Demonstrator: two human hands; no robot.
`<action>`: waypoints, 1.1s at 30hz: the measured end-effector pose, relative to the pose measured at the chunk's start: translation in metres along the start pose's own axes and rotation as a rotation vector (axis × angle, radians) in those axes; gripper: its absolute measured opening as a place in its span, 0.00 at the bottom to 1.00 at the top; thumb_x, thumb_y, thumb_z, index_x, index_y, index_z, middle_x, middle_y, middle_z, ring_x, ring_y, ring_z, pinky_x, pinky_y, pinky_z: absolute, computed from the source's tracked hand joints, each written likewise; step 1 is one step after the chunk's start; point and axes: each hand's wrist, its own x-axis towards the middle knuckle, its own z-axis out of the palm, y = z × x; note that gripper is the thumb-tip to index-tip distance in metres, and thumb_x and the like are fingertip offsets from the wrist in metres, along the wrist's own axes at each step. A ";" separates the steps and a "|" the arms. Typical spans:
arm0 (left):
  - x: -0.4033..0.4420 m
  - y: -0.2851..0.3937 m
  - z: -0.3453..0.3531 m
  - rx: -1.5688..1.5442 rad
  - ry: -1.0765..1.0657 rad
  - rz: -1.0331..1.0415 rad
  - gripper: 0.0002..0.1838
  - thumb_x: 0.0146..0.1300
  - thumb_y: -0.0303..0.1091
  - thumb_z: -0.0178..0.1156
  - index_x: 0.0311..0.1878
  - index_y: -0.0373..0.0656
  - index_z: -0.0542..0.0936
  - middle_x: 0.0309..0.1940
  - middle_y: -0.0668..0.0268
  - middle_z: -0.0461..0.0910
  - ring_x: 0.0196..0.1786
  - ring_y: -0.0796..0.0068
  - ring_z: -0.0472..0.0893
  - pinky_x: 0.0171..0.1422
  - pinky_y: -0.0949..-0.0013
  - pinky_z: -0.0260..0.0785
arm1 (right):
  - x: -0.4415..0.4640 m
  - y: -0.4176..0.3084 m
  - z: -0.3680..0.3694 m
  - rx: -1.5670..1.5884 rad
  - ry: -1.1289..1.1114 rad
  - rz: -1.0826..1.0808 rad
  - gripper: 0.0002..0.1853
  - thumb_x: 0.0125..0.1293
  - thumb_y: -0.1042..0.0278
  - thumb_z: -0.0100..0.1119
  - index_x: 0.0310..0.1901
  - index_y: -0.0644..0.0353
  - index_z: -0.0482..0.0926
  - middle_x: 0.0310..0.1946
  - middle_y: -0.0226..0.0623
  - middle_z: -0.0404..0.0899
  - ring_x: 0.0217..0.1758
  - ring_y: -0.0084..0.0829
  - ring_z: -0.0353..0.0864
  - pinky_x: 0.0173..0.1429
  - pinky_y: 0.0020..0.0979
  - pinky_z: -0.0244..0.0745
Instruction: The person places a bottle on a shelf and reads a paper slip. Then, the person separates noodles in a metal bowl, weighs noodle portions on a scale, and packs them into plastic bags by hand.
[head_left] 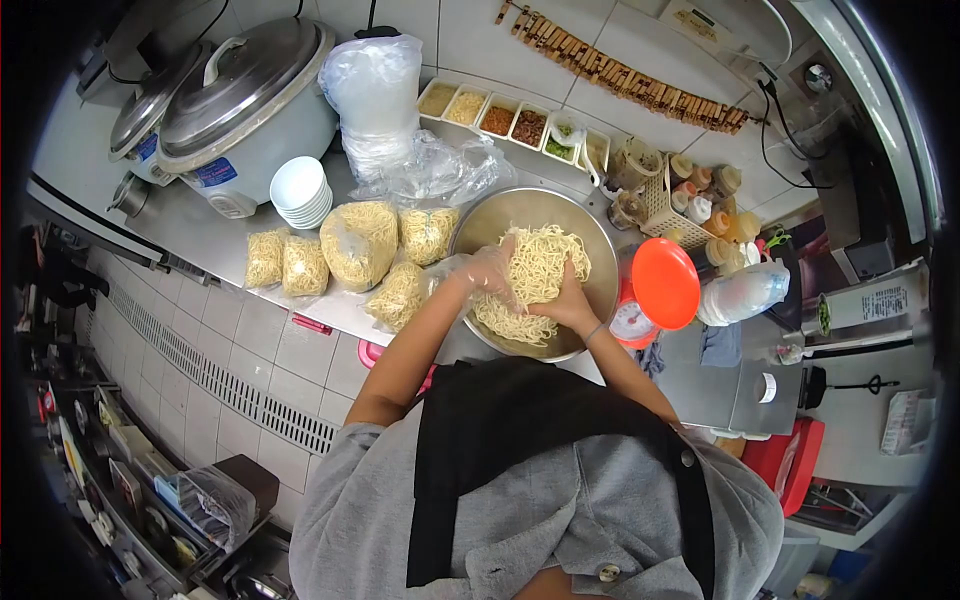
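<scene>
A wide metal bowl (602, 240) stands on the counter in front of me with pale yellow noodles (545, 258) in it. My left hand (490, 273), in a clear plastic glove, is closed around the left side of a clump of noodles. My right hand (568, 303), which looks bare, grips the same clump from the lower right, thumb pointing up along it. More loose noodles (515, 325) lie in the bowl beneath both hands. Some fingertips are hidden by the noodles. Close to the bowl's left side sit several tied bags of noodles (358, 243).
Right of the bowl stands a dial scale (632, 322) with a round orange-red pan (665, 283). Condiment tubs (497, 117) line the wall. A basket (660, 207) stands near sauce bottles. At left are stacked white bowls (300, 190), plastic bags (375, 90) and large cookers (235, 110).
</scene>
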 end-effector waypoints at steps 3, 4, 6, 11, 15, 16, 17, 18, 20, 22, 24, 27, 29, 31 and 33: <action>0.002 0.004 0.003 -0.405 0.025 0.049 0.75 0.23 0.44 0.83 0.71 0.28 0.43 0.64 0.43 0.63 0.68 0.56 0.64 0.71 0.65 0.55 | 0.007 0.007 -0.008 0.443 -0.130 0.279 0.64 0.35 0.67 0.75 0.71 0.67 0.39 0.61 0.53 0.65 0.63 0.41 0.68 0.65 0.34 0.64; 0.003 0.005 0.005 -0.401 0.024 0.053 0.75 0.23 0.44 0.83 0.71 0.28 0.43 0.64 0.43 0.63 0.68 0.56 0.64 0.71 0.65 0.55 | 0.009 0.007 -0.009 0.545 -0.077 0.300 0.55 0.38 0.76 0.72 0.69 0.65 0.50 0.59 0.47 0.69 0.61 0.37 0.71 0.62 0.31 0.67; 0.004 0.008 0.011 -0.353 0.180 0.062 0.68 0.28 0.41 0.82 0.71 0.32 0.48 0.63 0.49 0.66 0.66 0.63 0.66 0.70 0.67 0.58 | 0.009 -0.001 -0.022 0.590 -0.052 0.219 0.50 0.40 0.82 0.68 0.67 0.65 0.53 0.58 0.44 0.70 0.59 0.35 0.72 0.61 0.31 0.69; -0.012 0.030 -0.002 -0.608 0.390 0.278 0.54 0.36 0.44 0.79 0.67 0.40 0.61 0.57 0.55 0.74 0.60 0.65 0.74 0.64 0.67 0.65 | 0.013 -0.031 -0.060 0.537 0.072 -0.091 0.30 0.45 0.83 0.66 0.54 0.64 0.72 0.46 0.35 0.80 0.48 0.27 0.79 0.54 0.27 0.73; -0.042 0.066 -0.038 -0.358 0.480 0.140 0.43 0.43 0.47 0.76 0.62 0.42 0.69 0.49 0.56 0.80 0.51 0.65 0.80 0.57 0.64 0.69 | 0.011 -0.051 -0.093 0.398 -0.001 0.016 0.27 0.48 0.77 0.67 0.54 0.66 0.74 0.43 0.36 0.82 0.44 0.25 0.80 0.51 0.27 0.74; -0.052 0.079 -0.043 -0.482 0.514 0.209 0.39 0.46 0.45 0.75 0.60 0.41 0.70 0.46 0.57 0.81 0.48 0.65 0.81 0.54 0.65 0.71 | 0.008 -0.067 -0.104 0.370 -0.058 0.052 0.28 0.49 0.74 0.67 0.54 0.67 0.73 0.45 0.39 0.82 0.46 0.26 0.80 0.52 0.27 0.74; -0.051 0.080 -0.042 -0.482 0.513 0.207 0.39 0.46 0.45 0.75 0.60 0.41 0.70 0.46 0.57 0.81 0.48 0.65 0.81 0.54 0.65 0.71 | 0.010 -0.064 -0.104 0.371 -0.059 0.053 0.28 0.49 0.74 0.67 0.54 0.67 0.73 0.45 0.39 0.82 0.46 0.26 0.80 0.52 0.27 0.74; -0.051 0.079 -0.040 -0.518 0.513 0.254 0.39 0.46 0.44 0.75 0.61 0.41 0.70 0.47 0.57 0.81 0.48 0.65 0.81 0.54 0.65 0.71 | 0.011 -0.057 -0.105 0.369 -0.117 0.062 0.29 0.48 0.74 0.67 0.55 0.66 0.73 0.46 0.41 0.81 0.47 0.29 0.80 0.53 0.28 0.74; -0.047 0.072 -0.033 -0.557 0.516 0.298 0.39 0.46 0.42 0.75 0.62 0.41 0.70 0.48 0.57 0.81 0.48 0.65 0.81 0.54 0.66 0.71 | 0.013 -0.038 -0.100 0.364 -0.180 0.071 0.30 0.48 0.73 0.67 0.56 0.66 0.72 0.48 0.43 0.80 0.48 0.32 0.81 0.53 0.30 0.74; -0.037 0.054 -0.020 -0.356 0.568 0.489 0.40 0.47 0.30 0.73 0.64 0.40 0.66 0.48 0.60 0.80 0.47 0.76 0.79 0.53 0.70 0.71 | 0.014 -0.022 -0.091 0.029 -0.153 -0.095 0.33 0.47 0.69 0.69 0.57 0.64 0.70 0.50 0.47 0.77 0.50 0.38 0.80 0.54 0.34 0.74; -0.033 0.040 -0.010 -0.416 0.467 0.349 0.41 0.46 0.29 0.73 0.65 0.40 0.65 0.51 0.59 0.78 0.47 0.75 0.78 0.53 0.71 0.71 | 0.013 -0.028 -0.084 0.039 -0.115 -0.061 0.34 0.46 0.68 0.69 0.58 0.62 0.69 0.50 0.48 0.76 0.50 0.41 0.79 0.54 0.36 0.74; -0.029 0.036 -0.009 -0.431 0.325 0.108 0.45 0.43 0.30 0.74 0.67 0.42 0.63 0.54 0.57 0.76 0.50 0.70 0.78 0.55 0.69 0.70 | 0.013 -0.058 -0.077 0.044 -0.100 0.048 0.35 0.44 0.65 0.71 0.58 0.58 0.69 0.51 0.49 0.75 0.51 0.45 0.78 0.54 0.38 0.73; -0.028 0.031 -0.004 -0.391 0.282 0.001 0.47 0.41 0.32 0.75 0.68 0.42 0.63 0.55 0.55 0.75 0.52 0.65 0.77 0.56 0.66 0.70 | 0.018 -0.062 -0.068 -0.127 -0.284 -0.043 0.36 0.43 0.64 0.71 0.58 0.56 0.69 0.52 0.50 0.73 0.51 0.49 0.77 0.54 0.40 0.74; -0.025 0.023 0.003 0.021 0.418 0.088 0.56 0.36 0.39 0.78 0.70 0.42 0.57 0.57 0.50 0.72 0.58 0.54 0.74 0.61 0.59 0.66 | 0.019 -0.051 -0.042 -0.217 -0.267 -0.082 0.39 0.43 0.65 0.71 0.61 0.56 0.67 0.53 0.52 0.73 0.51 0.51 0.77 0.54 0.40 0.74; -0.030 0.034 -0.004 0.060 0.326 0.028 0.60 0.34 0.41 0.78 0.71 0.40 0.53 0.55 0.50 0.73 0.59 0.53 0.72 0.63 0.59 0.64 | 0.024 -0.050 -0.027 -0.309 -0.250 -0.126 0.42 0.43 0.65 0.71 0.63 0.55 0.65 0.53 0.54 0.72 0.50 0.52 0.77 0.53 0.40 0.75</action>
